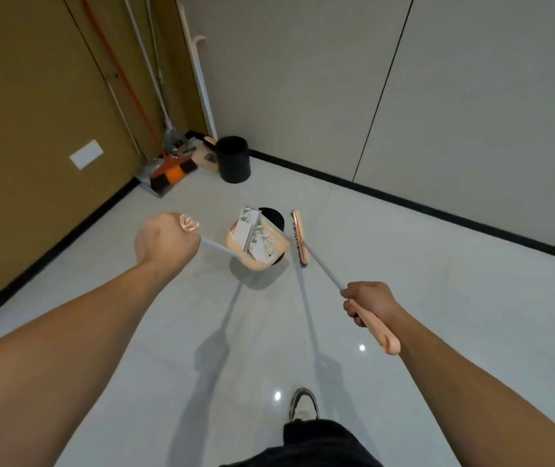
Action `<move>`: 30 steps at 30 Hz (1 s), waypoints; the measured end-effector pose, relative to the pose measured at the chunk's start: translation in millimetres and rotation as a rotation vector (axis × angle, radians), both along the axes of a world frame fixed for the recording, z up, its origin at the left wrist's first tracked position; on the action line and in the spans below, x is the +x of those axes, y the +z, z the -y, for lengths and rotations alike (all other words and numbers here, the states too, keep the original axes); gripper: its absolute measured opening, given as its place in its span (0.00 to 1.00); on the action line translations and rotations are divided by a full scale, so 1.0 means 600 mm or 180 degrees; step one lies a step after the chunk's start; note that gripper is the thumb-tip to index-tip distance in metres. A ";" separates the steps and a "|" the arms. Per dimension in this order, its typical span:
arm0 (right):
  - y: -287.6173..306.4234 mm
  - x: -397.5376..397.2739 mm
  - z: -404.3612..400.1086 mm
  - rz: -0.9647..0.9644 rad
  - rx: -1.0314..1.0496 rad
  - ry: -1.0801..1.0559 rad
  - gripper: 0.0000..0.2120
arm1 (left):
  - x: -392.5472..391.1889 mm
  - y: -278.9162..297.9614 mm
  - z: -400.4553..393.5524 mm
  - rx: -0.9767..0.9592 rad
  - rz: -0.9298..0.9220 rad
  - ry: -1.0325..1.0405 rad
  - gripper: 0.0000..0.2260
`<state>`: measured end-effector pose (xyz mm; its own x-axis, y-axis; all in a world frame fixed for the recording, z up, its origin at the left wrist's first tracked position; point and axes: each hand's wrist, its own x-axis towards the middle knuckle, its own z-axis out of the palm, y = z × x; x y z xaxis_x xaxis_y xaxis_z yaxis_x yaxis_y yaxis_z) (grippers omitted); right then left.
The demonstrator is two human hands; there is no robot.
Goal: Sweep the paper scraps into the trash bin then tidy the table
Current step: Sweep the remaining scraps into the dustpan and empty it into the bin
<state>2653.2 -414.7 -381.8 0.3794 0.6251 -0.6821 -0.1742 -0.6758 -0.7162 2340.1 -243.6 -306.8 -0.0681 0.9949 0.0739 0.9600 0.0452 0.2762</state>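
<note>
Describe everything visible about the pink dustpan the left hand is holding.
The dustpan is a pale pink, plastic-looking scoop on a thin white handle with a pink looped end, gripped by the left hand. It hangs in the air, tipped over the black trash bin below it, partly covering the bin's opening. Paper scraps, white with dark markings, lie inside, and a row of dark comb teeth shows at its near edge. The broom hangs just beside it.

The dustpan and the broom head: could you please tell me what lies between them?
In the head view, no object lies between the dustpan and the broom head; only the rim of the black bin below and bare floor show.
</note>
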 end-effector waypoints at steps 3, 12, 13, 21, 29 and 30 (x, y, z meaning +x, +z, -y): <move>0.021 0.028 -0.080 -0.0016 0.0152 0.0097 0.04 | 0.009 0.030 -0.060 0.0150 -0.0113 -0.0025 0.06; 0.035 0.034 -0.235 -0.0039 0.0250 0.0162 0.10 | 0.007 0.018 -0.181 0.0563 -0.0962 -0.1026 0.05; 0.034 0.030 -0.248 -0.0001 0.0238 0.0179 0.09 | 0.005 0.015 -0.193 0.0554 -0.1098 -0.1128 0.05; 0.018 -0.013 -0.314 0.0201 0.0131 0.0100 0.04 | -0.025 0.010 -0.265 0.0440 -0.1489 -0.1594 0.06; 0.012 -0.039 -0.329 0.0245 0.0064 0.0064 0.02 | -0.042 0.014 -0.294 0.0462 -0.1668 -0.1933 0.08; 0.013 -0.041 -0.329 0.0239 0.0056 0.0077 0.03 | -0.042 0.013 -0.296 0.0459 -0.1629 -0.1944 0.08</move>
<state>2628.5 -217.6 -373.9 0.4136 0.6465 -0.6411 -0.1033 -0.6663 -0.7385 2315.0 -65.9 -298.8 0.5613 0.8238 0.0791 0.8127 -0.5306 -0.2409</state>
